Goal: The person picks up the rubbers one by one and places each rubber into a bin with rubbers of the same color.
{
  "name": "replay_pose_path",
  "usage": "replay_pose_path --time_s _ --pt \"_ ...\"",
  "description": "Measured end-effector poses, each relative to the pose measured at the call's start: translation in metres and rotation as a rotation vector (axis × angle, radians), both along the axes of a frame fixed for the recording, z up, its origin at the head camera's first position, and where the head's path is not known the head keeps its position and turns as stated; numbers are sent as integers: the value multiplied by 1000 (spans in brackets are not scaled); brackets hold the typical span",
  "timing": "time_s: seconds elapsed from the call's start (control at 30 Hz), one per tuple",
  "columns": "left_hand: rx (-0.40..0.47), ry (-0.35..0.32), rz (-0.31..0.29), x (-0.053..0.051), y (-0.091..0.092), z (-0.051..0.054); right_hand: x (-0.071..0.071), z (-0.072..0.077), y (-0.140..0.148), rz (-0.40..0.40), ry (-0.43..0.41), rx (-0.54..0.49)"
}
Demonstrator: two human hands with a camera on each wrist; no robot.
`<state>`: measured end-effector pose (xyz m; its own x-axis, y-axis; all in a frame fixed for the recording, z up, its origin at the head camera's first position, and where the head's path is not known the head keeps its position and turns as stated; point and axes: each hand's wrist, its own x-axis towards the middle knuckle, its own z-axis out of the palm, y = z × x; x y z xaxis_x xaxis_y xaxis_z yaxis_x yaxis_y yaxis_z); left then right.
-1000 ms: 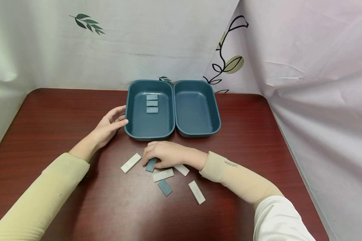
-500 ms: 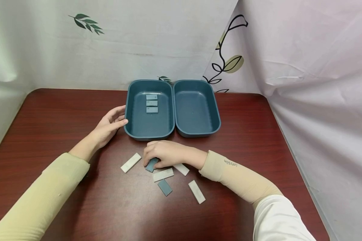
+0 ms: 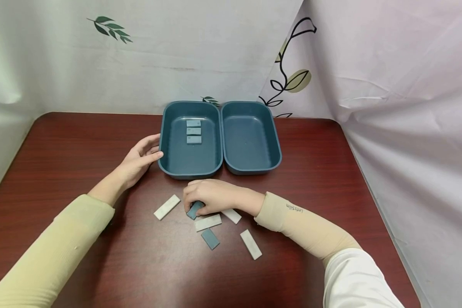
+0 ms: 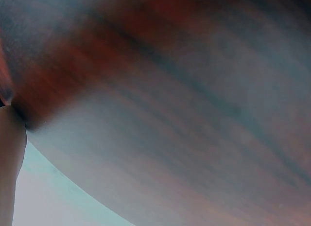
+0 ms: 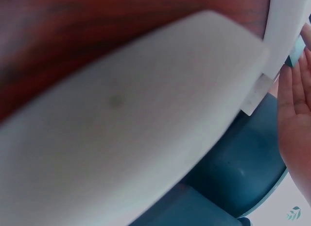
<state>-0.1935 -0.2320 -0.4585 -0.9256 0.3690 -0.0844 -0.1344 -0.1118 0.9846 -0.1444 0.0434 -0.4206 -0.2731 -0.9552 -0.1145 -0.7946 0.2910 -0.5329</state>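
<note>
In the head view my right hand [image 3: 212, 194] pinches a small blue-grey rectangular tile [image 3: 194, 210] just above or at the tabletop, fingers curled down over it. The right wrist view shows the same tile [image 5: 295, 53] at the fingertips, close to the right edge. My left hand [image 3: 136, 162] rests against the left blue bin [image 3: 192, 161], thumb on its rim and fingers along the outer wall. Inside that bin, three blue-grey tiles [image 3: 194, 131] lie in a column. Another blue-grey tile [image 3: 210, 238] lies on the table below the right hand.
White tiles lie about the right hand: one to the left [image 3: 167, 207], one just below [image 3: 208, 223], one partly under the wrist [image 3: 232, 216], another lower right [image 3: 251, 244]. A second blue bin [image 3: 250, 143] adjoins the first. White cloth [image 3: 169, 55] hangs behind the brown table [image 3: 323, 179].
The right hand has shifted very slightly to the right, and the tile in its fingers has turned to a steeper slant. The left hand stays at the bin.
</note>
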Motion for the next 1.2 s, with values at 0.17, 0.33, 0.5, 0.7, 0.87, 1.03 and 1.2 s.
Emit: replay_pose_path --time_s 0.17,0.33,0.5,0.7,0.87,1.03,1.2 --pt "3 -4 2 0 0 0 0 2 -1 -2 -12 11" --pt "3 -13 3 0 0 1 1 3 0 -22 -40 12" --pt "-2 -18 1 0 0 1 1 4 1 -36 -60 -1" --pt "-17 -14 -2 0 -1 2 0 11 2 -47 -78 -23" --pt "-27 -12 -3 0 -1 2 -2 21 3 -52 -76 -55" --pt "-36 -11 -6 0 -1 3 -5 31 2 -70 -59 -84" --pt "-39 -10 -6 0 -1 2 -10 38 2 -107 -54 -111"
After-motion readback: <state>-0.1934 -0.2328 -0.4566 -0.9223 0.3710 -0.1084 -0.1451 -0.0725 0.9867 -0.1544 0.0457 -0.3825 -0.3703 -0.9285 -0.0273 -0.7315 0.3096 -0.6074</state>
